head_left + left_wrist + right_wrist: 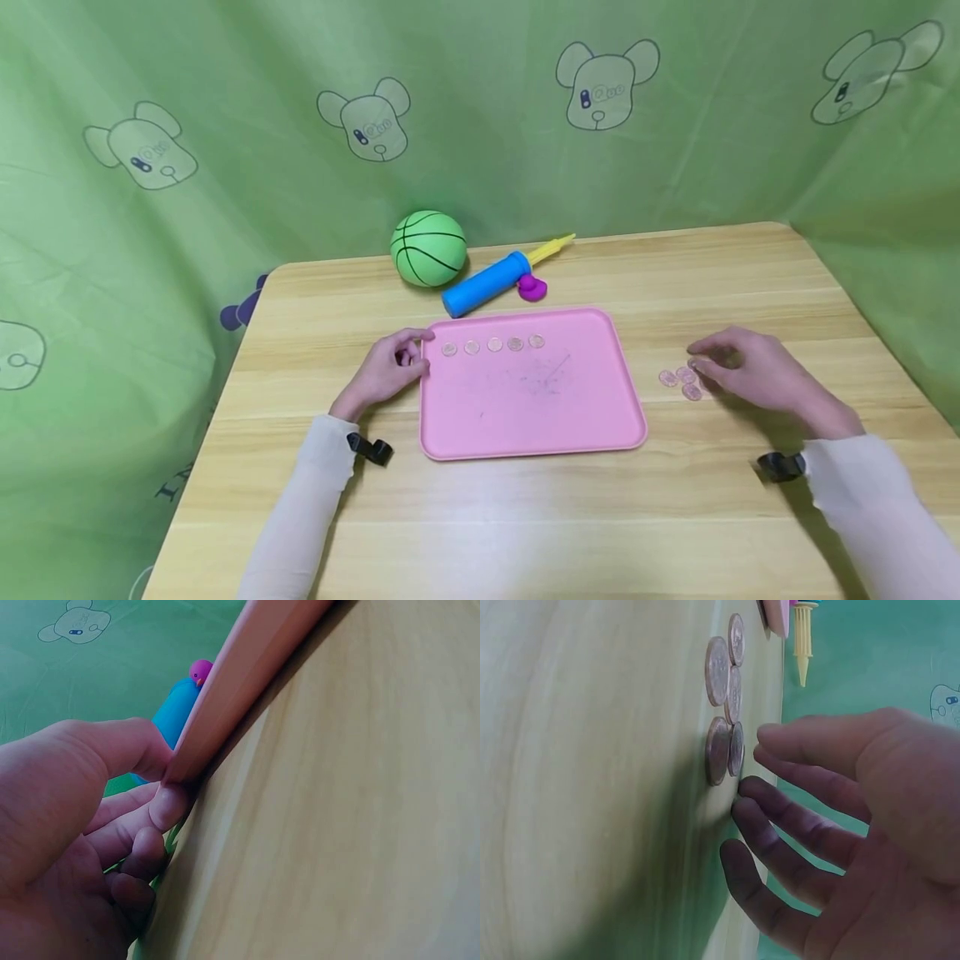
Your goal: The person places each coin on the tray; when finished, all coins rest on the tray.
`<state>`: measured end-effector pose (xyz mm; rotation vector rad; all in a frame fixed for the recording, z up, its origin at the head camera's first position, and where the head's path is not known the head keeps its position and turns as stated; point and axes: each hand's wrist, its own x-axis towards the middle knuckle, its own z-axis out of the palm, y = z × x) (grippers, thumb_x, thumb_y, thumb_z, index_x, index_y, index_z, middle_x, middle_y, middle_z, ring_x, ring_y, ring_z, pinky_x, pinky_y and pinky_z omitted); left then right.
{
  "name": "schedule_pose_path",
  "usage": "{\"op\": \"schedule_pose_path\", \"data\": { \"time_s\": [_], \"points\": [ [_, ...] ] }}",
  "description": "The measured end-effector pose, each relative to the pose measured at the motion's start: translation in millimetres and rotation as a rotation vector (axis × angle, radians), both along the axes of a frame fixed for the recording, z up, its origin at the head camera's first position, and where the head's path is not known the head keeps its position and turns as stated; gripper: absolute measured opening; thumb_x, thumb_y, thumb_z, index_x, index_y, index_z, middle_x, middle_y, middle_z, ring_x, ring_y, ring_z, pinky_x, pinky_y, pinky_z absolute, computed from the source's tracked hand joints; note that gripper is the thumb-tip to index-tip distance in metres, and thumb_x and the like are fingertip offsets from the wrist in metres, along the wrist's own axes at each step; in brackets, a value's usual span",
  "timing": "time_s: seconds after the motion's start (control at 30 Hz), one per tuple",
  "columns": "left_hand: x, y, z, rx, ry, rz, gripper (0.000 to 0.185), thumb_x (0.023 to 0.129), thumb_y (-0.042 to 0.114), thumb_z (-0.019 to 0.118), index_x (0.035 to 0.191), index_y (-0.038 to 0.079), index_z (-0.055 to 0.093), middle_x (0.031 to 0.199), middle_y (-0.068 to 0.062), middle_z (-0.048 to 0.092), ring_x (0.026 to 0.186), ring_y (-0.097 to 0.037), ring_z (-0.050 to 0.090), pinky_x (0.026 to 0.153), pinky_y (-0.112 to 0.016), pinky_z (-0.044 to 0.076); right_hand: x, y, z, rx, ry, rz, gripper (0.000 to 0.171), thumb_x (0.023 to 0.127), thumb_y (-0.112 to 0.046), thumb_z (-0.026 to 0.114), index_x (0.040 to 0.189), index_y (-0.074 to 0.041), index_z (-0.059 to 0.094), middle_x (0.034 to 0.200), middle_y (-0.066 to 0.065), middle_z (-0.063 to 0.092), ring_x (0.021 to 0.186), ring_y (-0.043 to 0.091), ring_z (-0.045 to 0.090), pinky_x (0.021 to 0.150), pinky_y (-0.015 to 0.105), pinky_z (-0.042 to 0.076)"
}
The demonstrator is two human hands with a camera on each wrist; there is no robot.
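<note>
Several coins [495, 344] lie in a row near the far edge inside a pink tray [525, 429]. My left hand [384, 368] pinches the tray's left side near its far corner, thumb and fingers at the rim in the left wrist view. To the right of the tray, more coins [668, 378] lie in a small cluster on the table. Over them is my right hand [761, 372], its fingers loosely bent. In the right wrist view its thumb and fingertips are close beside the clustered coins [718, 671], with nothing seen between them.
Behind the tray stand a green ball [428, 248] with black lines, a blue pump [486, 285] with a yellow nozzle, and a small purple toy duck [532, 288]. The wooden table [487, 533] has green curtain [480, 183] behind it and along its sides.
</note>
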<state>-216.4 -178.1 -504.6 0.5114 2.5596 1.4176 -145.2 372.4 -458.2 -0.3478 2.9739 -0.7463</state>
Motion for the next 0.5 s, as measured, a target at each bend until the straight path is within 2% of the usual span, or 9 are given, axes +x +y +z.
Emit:
{"op": "schedule_pose_path", "data": {
  "time_s": [0.13, 0.37, 0.5],
  "points": [
    [-0.5, 0.3, 0.9, -0.001, 0.001, -0.002, 0.047, 0.095, 0.002, 0.075, 0.142, 0.003, 0.067, 0.091, -0.006, 0.066, 0.079, -0.017, 0.054, 0.071, -0.022, 0.045, -1.1, 1.4, 1.9, 0.013, -0.027, -0.004, 0.029, 0.100, -0.016, 0.079, 0.122, 0.003, 0.077, 0.124, 0.031, 0.074, 0.117, 0.054, 0.068, 0.099, 0.074, 0.051],
    [-1.1, 0.1, -0.2, -0.005, 0.006, -0.005, 0.048, 0.095, 0.001, 0.075, 0.142, 0.002, 0.067, 0.091, -0.006, 0.066, 0.080, -0.017, 0.055, 0.073, -0.022, 0.045, -2.9, 2.6, 0.2, 0.030, -0.040, -0.014, 0.028, 0.095, -0.015, 0.083, 0.118, 0.000, 0.079, 0.121, 0.028, 0.074, 0.115, 0.051, 0.068, 0.099, 0.072, 0.050],
    [-0.5, -0.4, 0.4, -0.008, 0.005, -0.002, 0.048, 0.095, 0.001, 0.074, 0.142, 0.002, 0.067, 0.091, -0.006, 0.066, 0.080, -0.017, 0.054, 0.072, -0.022, 0.044, -7.5, 3.9, -0.7, 0.048, -0.049, 0.008, 0.028, 0.094, -0.015, 0.083, 0.116, 0.001, 0.079, 0.119, 0.028, 0.075, 0.114, 0.051, 0.068, 0.100, 0.073, 0.049]
  ]
}}
